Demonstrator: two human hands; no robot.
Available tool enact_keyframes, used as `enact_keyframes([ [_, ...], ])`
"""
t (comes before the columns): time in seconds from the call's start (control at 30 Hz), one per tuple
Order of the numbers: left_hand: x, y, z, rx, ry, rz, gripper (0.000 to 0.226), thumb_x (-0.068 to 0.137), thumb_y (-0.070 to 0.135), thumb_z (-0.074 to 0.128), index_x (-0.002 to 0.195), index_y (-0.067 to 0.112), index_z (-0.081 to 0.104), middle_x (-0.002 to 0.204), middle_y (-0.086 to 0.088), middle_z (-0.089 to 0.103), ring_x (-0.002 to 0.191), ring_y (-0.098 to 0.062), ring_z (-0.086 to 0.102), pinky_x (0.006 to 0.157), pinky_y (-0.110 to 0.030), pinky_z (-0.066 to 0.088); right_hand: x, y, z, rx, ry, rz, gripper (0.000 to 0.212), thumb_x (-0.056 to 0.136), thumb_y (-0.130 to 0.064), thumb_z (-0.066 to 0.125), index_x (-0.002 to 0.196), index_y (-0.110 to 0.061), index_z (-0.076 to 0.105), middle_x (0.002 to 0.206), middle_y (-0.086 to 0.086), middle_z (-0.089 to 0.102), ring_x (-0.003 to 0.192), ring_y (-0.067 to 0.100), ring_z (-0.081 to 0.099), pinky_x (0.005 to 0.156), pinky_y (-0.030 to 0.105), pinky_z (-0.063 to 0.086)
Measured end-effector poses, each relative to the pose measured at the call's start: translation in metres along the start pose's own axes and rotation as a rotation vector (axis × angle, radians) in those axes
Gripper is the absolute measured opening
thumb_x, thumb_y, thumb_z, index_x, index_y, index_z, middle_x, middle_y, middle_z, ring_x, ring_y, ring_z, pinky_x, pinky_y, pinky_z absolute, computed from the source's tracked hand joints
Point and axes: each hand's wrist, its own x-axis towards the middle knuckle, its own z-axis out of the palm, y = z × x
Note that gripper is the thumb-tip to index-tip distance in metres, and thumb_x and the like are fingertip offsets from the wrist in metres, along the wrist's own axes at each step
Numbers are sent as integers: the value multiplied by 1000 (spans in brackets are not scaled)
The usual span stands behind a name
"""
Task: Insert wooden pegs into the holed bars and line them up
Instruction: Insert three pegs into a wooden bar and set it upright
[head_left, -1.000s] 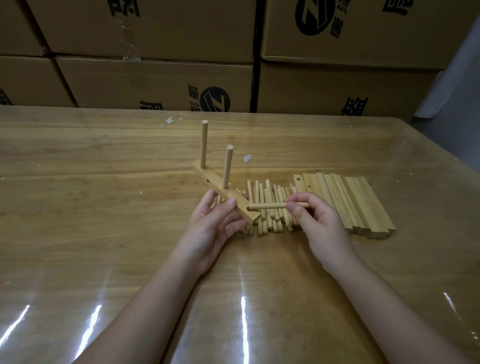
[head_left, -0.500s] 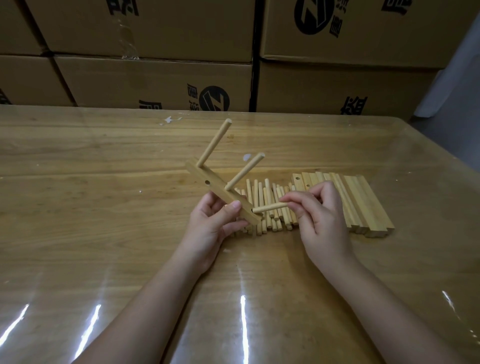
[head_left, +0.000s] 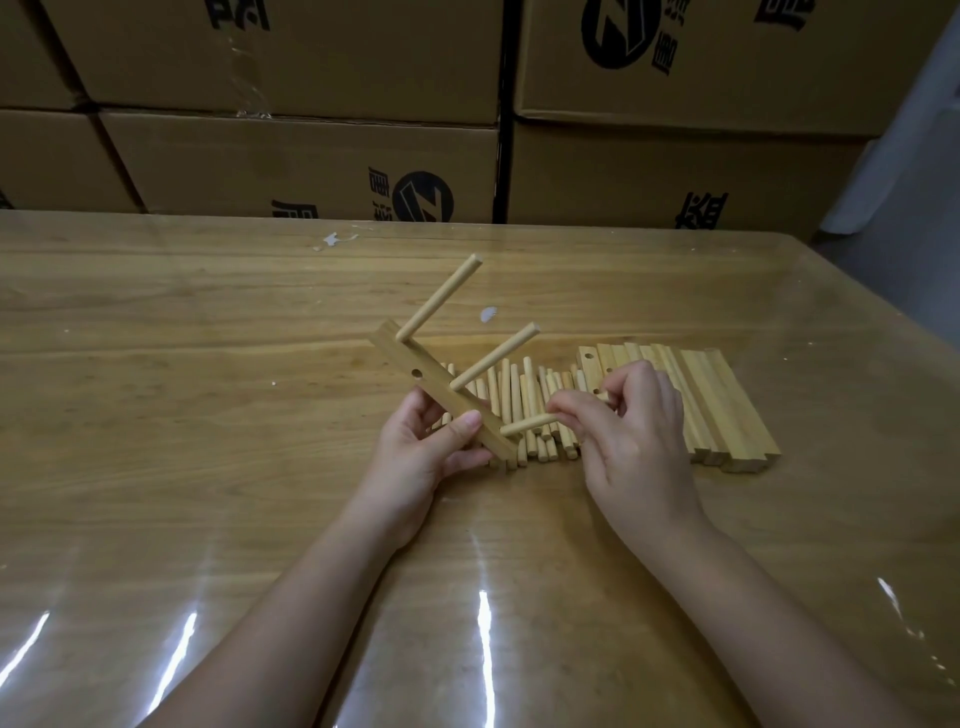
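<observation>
Pale matt wood: bar (head_left: 441, 397), pegs (head_left: 524, 405). Glossy clear film over wooden table (head_left: 208, 415). Matt cardboard boxes (head_left: 311, 166).

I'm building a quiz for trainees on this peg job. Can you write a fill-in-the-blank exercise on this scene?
1. Besides the peg held at its near end, ___ pegs stick out of the holed bar.
2. The right hand pinches that peg, while the ___ hand grips the bar.
3. Between the inserted pegs the bar shows one empty ___.
4. The spare bars lie to the ___ of the loose pegs.
Missing words: two; left; hole; right.
</observation>
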Motion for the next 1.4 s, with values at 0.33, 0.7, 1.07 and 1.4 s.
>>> enact_keyframes([
  [0.33,3,-4,-4,14,-18,4,43,71,13,69,113,10,59,104,-7,70,93,-25,70,65,-27,58,0,0,-1,-2,-12,10,10,84,-9,63,87,-13,71,77,12,44,71,25,42,62,37,37],
  [0.7,3,-5,-5,49,-51,-7,45,73,12,68,116,10,58,109,-5,70,103,-29,67,71,-34,60,1,-1,-2,5,-40,8,28,90,-21,44,87,-12,70,76,8,43,71,25,44,66,34,33],
  [1.07,1,-3,-3,91,-64,-15,46,73,13,68,118,11,59,116,-11,66,102,-28,67,70,-33,61,1,-1,-4,-20,-51,-10,29,91,-25,43,86,-14,70,73,4,42,70,23,44,68,29,22],
  [1.4,0,-1,-3,61,-76,-14,46,75,13,67,120,10,57,118,-12,66,102,-30,67,66,-30,59,-2,-3,-2,102,-43,41,26,90,-27,47,95,-15,70,76,0,46,74,15,46,75,32,29],
])
